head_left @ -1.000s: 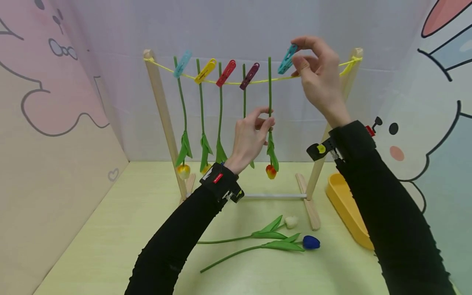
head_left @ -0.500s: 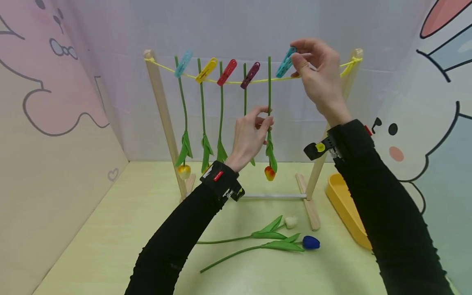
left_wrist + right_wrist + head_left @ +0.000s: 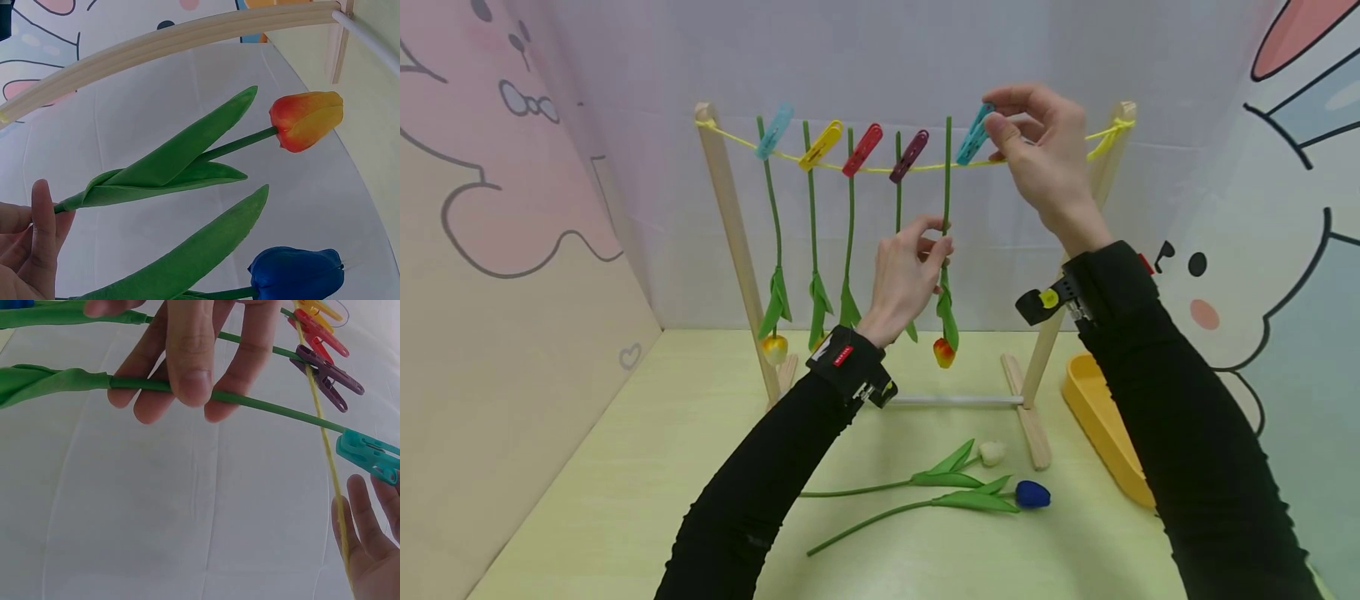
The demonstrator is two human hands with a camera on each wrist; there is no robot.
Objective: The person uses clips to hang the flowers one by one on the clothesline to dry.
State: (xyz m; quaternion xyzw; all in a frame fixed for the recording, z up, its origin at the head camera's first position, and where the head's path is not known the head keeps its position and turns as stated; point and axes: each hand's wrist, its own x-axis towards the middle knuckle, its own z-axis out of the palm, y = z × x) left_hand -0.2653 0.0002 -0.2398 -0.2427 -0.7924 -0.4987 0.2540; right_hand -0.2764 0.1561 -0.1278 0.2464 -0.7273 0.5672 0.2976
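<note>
My left hand (image 3: 904,271) pinches the stem of an upside-down red-and-yellow tulip (image 3: 944,353), just above its leaves. The top of that stem crosses a yellow string (image 3: 928,167) and sticks up past it. With thumb and fingers, my right hand (image 3: 1047,154) holds a teal clothespin (image 3: 973,142) at the string, right of the stem. In the right wrist view, the clothespin's mouth overlaps the stem's end. Left of it, a purple clothespin (image 3: 909,156) fastens another stem, whose blue tulip (image 3: 297,273) shows in the left wrist view.
Red (image 3: 862,150), yellow (image 3: 821,145) and light-blue (image 3: 775,131) clothespins hold more tulips on the string. Wooden posts (image 3: 730,225) carry it. A white tulip (image 3: 992,453) and a blue-headed tulip (image 3: 1032,493) lie on the table, with a yellow tray (image 3: 1101,425) at right.
My right hand has moved left and slightly down, bringing the teal clothespin closer to the stem. The tulip's bloom in my left hand has swung a little to the left.
</note>
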